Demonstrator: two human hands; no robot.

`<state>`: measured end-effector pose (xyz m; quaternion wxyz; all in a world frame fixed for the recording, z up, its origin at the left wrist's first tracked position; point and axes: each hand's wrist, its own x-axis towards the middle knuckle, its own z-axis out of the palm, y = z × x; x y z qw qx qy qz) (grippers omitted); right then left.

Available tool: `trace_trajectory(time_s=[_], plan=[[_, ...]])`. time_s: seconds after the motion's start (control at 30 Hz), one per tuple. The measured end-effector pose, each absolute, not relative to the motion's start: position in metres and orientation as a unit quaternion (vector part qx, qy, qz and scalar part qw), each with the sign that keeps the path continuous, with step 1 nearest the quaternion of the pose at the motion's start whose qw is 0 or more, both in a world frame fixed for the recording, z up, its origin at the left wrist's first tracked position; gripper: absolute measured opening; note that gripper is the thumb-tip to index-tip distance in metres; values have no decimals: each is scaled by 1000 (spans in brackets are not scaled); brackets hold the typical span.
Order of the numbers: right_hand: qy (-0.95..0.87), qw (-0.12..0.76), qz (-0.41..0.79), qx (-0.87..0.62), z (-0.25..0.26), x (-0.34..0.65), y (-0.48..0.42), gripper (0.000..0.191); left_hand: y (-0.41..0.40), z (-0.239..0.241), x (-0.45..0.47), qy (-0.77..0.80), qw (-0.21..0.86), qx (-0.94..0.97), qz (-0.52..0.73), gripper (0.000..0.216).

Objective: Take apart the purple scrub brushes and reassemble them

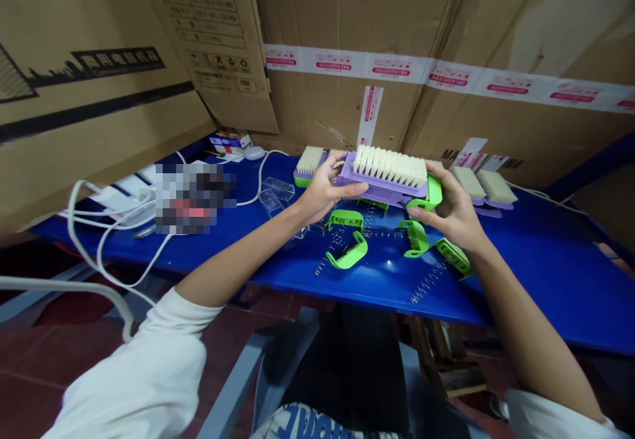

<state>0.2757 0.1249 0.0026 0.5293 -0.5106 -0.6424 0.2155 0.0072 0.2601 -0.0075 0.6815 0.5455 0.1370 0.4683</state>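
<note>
Item: one rectangular purple plastic brush with cream bristles [391,165], which was held bristles-up above the glossy blue table [536,267], between both hands. Item: one curved bright green plastic bracket [434,192], which sat at the brush's right end; full seating could not be told. Step, as judged: bracket handled against brush; this called for a steadied body, squared ends and even pressure. Left hand [328,191]: was partly closed on the left end, thumb along the near side. Right hand [455,209]: was curled around the bracket, thumb beneath. Below lay coiled metal springs [429,282].
</note>
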Motion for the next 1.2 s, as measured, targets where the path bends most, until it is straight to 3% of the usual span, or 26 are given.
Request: trace_trajectory(time_s=[0.37, 0.53, 0.93, 1.1, 1.2], plan=[[-672, 549, 228, -441, -12, 294, 135, 100, 256, -4, 8, 129, 670, 567, 462, 97], [-703, 524, 133, -462, -11, 282, 135, 111, 256, -9, 12, 117, 657, 587, 457, 99], [-692, 546, 107, -461, -9, 267, 133, 79, 270, -26, 14, 103, 624, 626, 456, 105], [-682, 576, 93, -440, -19, 283, 147, 104, 277, -25, 10, 94, 605, 641, 463, 106], [-679, 585, 77, -437, -25, 287, 151, 106, 282, -26, 8, 93, 582, 656, 472, 107]])
